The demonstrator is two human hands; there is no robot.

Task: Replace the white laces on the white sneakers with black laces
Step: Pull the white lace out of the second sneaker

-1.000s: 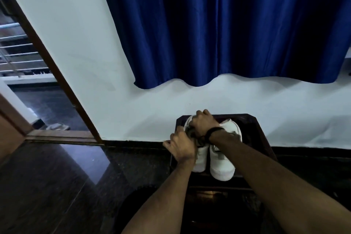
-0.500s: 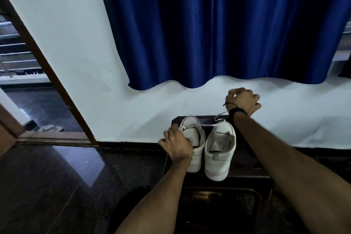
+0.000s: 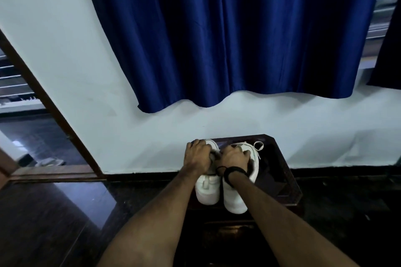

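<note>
Two white sneakers stand side by side on a small dark wooden table (image 3: 284,171), toes toward me. My left hand (image 3: 196,156) grips the collar of the left sneaker (image 3: 207,191). My right hand (image 3: 235,157) lies curled over the opening of the right sneaker (image 3: 235,204). A loose white lace (image 3: 258,146) loops beside that sneaker's heel, just past my fingertips. A black band (image 3: 235,172) circles my right wrist, and a thin black strand (image 3: 221,188) hangs from it between the two shoes. My hands hide the eyelets.
The table stands against a white wall (image 3: 65,71) under a blue curtain (image 3: 227,39). A brown door frame (image 3: 43,97) and an open doorway are at the left. The floor (image 3: 54,223) is dark and glossy.
My right hand, which had pulled the white lace up and to the right, has come back down onto the right sneaker. My left hand has shifted up to the left sneaker's collar.
</note>
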